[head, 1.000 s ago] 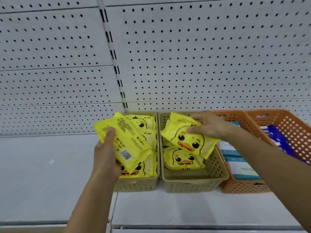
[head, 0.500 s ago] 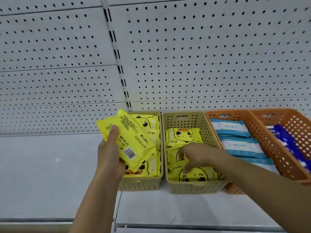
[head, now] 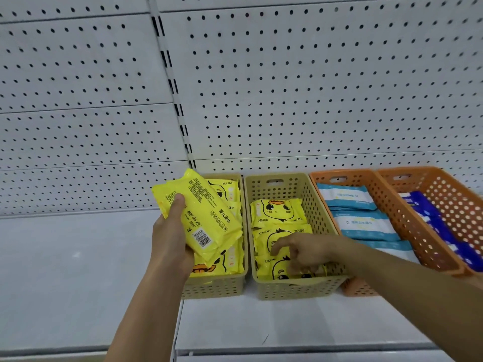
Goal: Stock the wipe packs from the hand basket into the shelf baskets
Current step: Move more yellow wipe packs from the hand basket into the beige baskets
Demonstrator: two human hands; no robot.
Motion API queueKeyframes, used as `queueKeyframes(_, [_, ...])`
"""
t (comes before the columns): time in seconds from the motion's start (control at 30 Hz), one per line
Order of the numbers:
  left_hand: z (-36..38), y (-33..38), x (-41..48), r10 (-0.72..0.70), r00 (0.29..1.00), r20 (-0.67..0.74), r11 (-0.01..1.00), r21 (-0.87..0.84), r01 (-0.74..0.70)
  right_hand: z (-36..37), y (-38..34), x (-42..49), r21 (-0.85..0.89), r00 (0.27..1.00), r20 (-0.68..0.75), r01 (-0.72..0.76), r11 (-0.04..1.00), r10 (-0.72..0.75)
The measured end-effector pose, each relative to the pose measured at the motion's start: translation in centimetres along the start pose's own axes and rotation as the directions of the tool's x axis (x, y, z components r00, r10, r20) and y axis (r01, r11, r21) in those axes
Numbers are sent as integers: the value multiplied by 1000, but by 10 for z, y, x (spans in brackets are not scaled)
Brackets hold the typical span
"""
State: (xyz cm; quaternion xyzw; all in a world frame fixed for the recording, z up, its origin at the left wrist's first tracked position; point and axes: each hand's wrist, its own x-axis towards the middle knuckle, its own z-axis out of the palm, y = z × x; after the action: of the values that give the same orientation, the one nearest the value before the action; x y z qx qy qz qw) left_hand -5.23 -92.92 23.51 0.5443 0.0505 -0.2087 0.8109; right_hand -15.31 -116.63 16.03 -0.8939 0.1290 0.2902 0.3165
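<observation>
A stack of yellow duck-print wipe packs (head: 206, 218) is held up at centre left of the frame. It is gripped by the left hand (head: 170, 241), thumb laid across the printed back and fingers wrapped beneath. How many packs are in the stack cannot be told.

At lower centre, the right hand (head: 303, 253) is lowered into the middle tan basket (head: 292, 288). Its fingers are loose and spread, resting on the front pack (head: 271, 267) of a row laid there, and nothing is gripped by it. The left tan basket (head: 217, 286), partly hidden by the held stack, is seen well filled with the same yellow packs. The hand basket is not in view.

The packs are judged light and soft: film pouches that bulge and give under the fingers. The glossy wrap is probably slippery, so stacked packs could slide off one another. A hold is best taken across the short width near the middle, thumb above and fingers below, with the crimped ends left alone. Bare room is seen at the back of the middle basket.
</observation>
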Motion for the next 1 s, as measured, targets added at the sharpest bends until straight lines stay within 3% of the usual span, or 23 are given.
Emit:
queueKeyframes(0.13, [6, -5, 0, 3, 1000, 27, 1000, 12, -3, -3, -1, 4, -22, 999, -10, -34, 999, 34])
queueKeyframes(0.2, [12, -8, 1, -27, 998, 65, 1000, -12, 28, -19, -11, -11, 113, 970, -238, 80, 990, -51])
queueKeyframes(0.23, [16, -9, 0, -59, 994, 90, 997, -35, 63, -27, -19, -21, 297, 928, -369, 169, 940, -51])
queueKeyframes(0.27, [22, -12, -1, -92, 989, 114, 994, -53, 99, -35, -30, -31, 496, 903, -429, 272, 825, -40])
queueKeyframes(0.3, [28, -15, -2, -124, 983, 138, 989, -66, 134, -41, -40, -39, 625, 898, -436, 347, 700, -55])
queueKeyframes(0.33, [35, -18, -3, -148, 975, 164, 984, -71, 161, -45, -52, -45, 666, 899, -429, 379, 643, -86])
queueKeyframes(0.47, [57, -24, -1, -113, 966, 232, 992, -27, 123, -46, -78, -52, 543, 878, -461, 392, 743, -126])
queueKeyframes(0.63, [73, -25, -1, -103, 956, 274, 993, -19, 112, -49, -71, -49, 590, 837, -541, 450, 670, -86])
queueKeyframes(0.67, [75, -26, 1, -81, 956, 281, 997, 20, 79, -48, -70, -47, 521, 776, -628, 481, 705, -65])
queueKeyframes(0.7, [76, -25, 4, -66, 958, 278, 996, 81, 45, -48, -67, -44, 347, 650, -758, 483, 804, -63])
queueKeyframes(0.73, [76, -22, 6, -77, 960, 269, 989, 144, 39, -49, -64, -41, 57, 457, -878, 397, 916, -143])
queueKeyframes(0.77, [76, -18, 9, -123, 955, 269, 980, 187, 73, -48, -59, -37, -257, 267, -911, 229, 939, -315])
queueKeyframes(0.8, [76, -14, 10, -191, 936, 297, 970, 200, 134, -47, -54, -32, -503, 140, -849, 83, 860, -510])
queueKeyframes(0.83, [77, -11, 10, -241, 913, 329, 963, 201, 181, -44, -48, -28, -665, 82, -743, 14, 746, -664])
queueKeyframes(0.9, [79, -12, 9, -233, 916, 327, 966, 186, 180, -38, -36, -24, -803, 86, -591, 25, 595, -802])
queueKeyframes(0.93, [79, -17, 10, -191, 940, 282, 972, 185, 142, -38, -30, -25, -796, 118, -594, 56, 603, -796])
queueKeyframes(1.0, [76, -26, 15, -102, 971, 215, 980, 190, 61, -39, -22, -33, -619, 211, -740, 159, 769, -639])
